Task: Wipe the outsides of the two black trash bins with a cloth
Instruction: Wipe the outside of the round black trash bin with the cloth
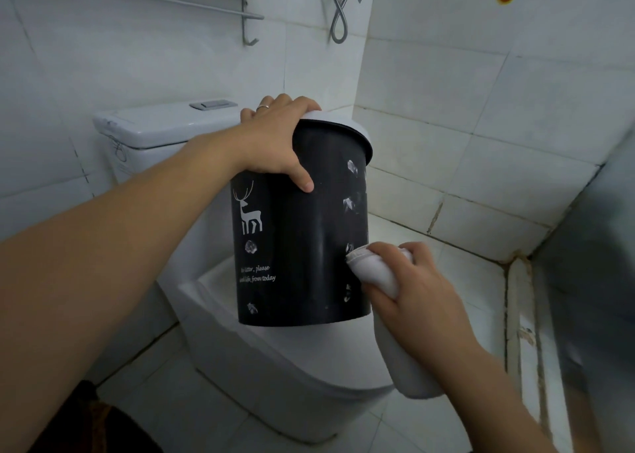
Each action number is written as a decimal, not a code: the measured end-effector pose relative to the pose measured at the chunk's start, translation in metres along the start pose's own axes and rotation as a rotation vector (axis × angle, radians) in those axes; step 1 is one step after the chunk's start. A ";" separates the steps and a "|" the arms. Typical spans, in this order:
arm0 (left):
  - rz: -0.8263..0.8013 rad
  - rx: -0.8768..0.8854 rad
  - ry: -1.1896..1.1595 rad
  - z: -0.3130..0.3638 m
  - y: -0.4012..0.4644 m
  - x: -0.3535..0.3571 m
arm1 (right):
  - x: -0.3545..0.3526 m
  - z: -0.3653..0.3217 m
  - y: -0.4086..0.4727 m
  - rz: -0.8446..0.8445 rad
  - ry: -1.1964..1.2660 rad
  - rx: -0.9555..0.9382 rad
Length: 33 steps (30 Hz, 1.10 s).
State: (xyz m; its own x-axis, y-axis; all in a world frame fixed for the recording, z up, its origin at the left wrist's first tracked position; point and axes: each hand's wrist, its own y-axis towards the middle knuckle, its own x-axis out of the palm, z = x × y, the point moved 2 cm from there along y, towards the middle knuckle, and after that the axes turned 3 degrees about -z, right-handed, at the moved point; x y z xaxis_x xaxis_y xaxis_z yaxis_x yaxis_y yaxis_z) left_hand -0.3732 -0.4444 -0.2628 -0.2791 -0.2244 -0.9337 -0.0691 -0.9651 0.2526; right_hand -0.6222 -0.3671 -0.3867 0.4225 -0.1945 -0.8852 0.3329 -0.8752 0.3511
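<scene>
A black trash bin (302, 226) stands on the closed toilet lid (309, 356), near the lid's back edge, and seems to lean a little away toward the wall corner. Its side shows a white deer print, some small script and a scatter of pale smudges down the right-hand side. A white rim or liner shows at its top.

The left hand (275, 140) grips the top of the bin: the fingers curl over the white rim on the far side while the thumb presses flat against the black wall on the near side. There is a ring on one finger.

The right hand (419, 287) is closed round a bunched white cloth (372, 272), fingers wrapped over it, and pushes the folded end against the bin's lower right side, right at one of the smudges. The rest of the cloth hangs down below the wrist, past the right edge of the toilet lid.

Behind the bin sits the white cistern (165, 126) with its flush button. A shower hose (340, 16) loops on the tiled wall above.
</scene>
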 end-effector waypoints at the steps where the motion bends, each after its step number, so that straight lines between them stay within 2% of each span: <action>1: -0.004 0.001 -0.021 0.000 0.002 0.001 | 0.000 0.000 0.000 -0.003 -0.002 0.000; 7: -0.045 0.011 -0.073 -0.003 0.006 -0.004 | -0.001 0.002 0.000 -0.010 -0.013 0.005; 19: -0.069 0.050 0.159 0.013 0.006 0.006 | -0.002 -0.014 -0.008 -0.017 -0.062 -0.042; 33: -0.070 0.013 0.129 0.003 0.005 0.004 | 0.013 -0.036 -0.025 -0.030 -0.107 -0.074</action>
State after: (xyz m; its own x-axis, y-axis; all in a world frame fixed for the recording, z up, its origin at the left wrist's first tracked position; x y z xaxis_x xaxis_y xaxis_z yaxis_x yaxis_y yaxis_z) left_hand -0.3775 -0.4501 -0.2647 -0.1481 -0.1724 -0.9738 -0.0965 -0.9775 0.1877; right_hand -0.5947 -0.3319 -0.3955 0.3199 -0.2182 -0.9220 0.4069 -0.8472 0.3417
